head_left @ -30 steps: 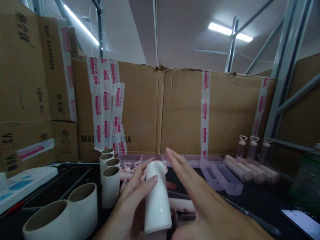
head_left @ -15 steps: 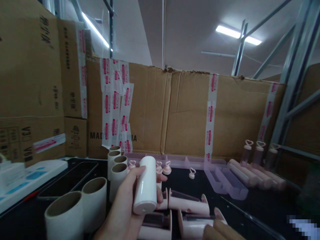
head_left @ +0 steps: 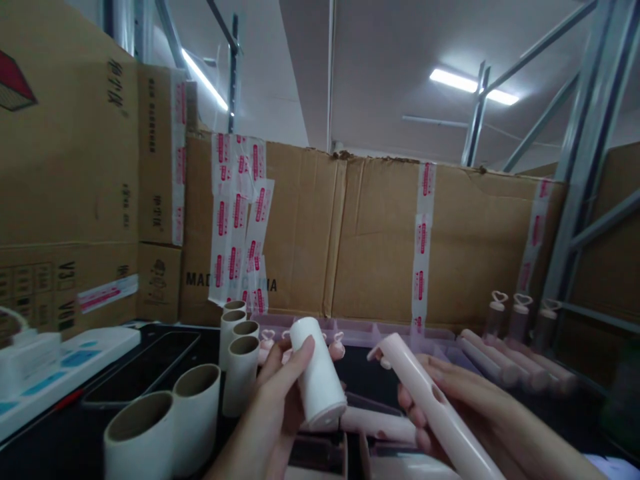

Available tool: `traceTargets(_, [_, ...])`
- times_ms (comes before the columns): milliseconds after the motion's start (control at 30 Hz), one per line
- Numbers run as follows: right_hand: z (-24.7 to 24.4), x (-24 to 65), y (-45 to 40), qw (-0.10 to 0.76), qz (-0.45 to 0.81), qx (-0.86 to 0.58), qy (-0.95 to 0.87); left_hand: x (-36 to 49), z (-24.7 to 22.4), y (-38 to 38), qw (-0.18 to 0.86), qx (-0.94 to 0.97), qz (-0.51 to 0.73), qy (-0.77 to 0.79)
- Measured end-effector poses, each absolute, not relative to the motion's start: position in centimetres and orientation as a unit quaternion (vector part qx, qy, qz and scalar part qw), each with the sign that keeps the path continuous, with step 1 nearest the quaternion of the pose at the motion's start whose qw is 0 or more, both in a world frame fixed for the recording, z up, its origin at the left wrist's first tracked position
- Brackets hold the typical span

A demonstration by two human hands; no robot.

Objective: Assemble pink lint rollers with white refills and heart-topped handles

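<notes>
From where I stand, the person's left hand point(head_left: 280, 400), just below the middle of the frame, has its fingers curled snugly round a white cylinder point(head_left: 319, 373) — thumb laid along the near side, fingertips mostly hidden behind — and tilts it so the top leans to the left and the flat base points down toward the lower right. The right hand point(head_left: 467, 400), in the lower right, is closed on a long pink holder point(head_left: 434, 403), slanted the same way, with a lip jutting left at its upper end, a small hole in its side and its lower end cut off by the frame; the two held pieces are apart. Below and between the hands, more pink pieces point(head_left: 380, 424) lie on the dark tabletop, partly covered. Behind the white cylinder I see small heart-topped caps point(head_left: 337, 347) near a purple tray point(head_left: 357, 329) that runs along the foot of a taped cardboard wall point(head_left: 380, 247). At centre left stand narrow open tubes point(head_left: 242, 383), with two wider tubes point(head_left: 199, 427) in front, nearer the bottom edge — then a dark flat slab point(head_left: 145, 370) and a white power strip point(head_left: 80, 363) toward the far left. Over at the right, clear heart-topped tubes point(head_left: 520, 321) stand upright behind a row of pink tubes point(head_left: 490, 360) lying down
</notes>
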State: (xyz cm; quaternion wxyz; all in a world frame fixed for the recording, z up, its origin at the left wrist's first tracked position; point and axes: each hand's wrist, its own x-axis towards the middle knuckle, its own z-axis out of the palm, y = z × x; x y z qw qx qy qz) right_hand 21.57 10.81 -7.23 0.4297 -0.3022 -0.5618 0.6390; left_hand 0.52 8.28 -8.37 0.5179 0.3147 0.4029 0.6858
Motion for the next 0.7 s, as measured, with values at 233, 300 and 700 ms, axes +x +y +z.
traceTargets(233, [-7.0, 16.7, 12.7, 0.497, 0.739, -0.230, -0.392, 0.6, -9.1, 8.9, 0.514, 0.364, 0.670, 0.393])
traceTargets(300, [-7.0, 15.9, 12.6, 0.511, 0.722, -0.236, -0.403, 0.7, -9.1, 8.9, 0.496, 0.365, 0.674, 0.407])
traceTargets(700, [-7.8, 13.0, 11.7, 0.533, 0.686, -0.272, -0.414, 1.0, -9.6, 9.0, 0.497, 0.375, 0.662, 0.417])
